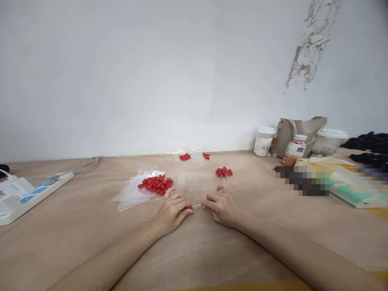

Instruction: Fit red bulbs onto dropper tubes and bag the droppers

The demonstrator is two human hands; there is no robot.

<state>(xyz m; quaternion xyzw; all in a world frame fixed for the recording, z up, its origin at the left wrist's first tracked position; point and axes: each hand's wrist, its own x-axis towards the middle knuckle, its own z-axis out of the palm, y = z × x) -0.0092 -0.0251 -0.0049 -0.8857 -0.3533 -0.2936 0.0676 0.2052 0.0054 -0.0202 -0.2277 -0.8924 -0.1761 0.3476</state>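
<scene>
One red bulb, one slender clear tube.
Left hand, nearly closed, is pinching the bulb; right hand, likewise, the tube, at six o'clock from the tube row (too crowded to count).

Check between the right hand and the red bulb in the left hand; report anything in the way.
Nothing visible is in the way: only a thin clear tube spans the gap from the right hand to the red bulb in the left hand. The row of tubes lies farther back.
</scene>
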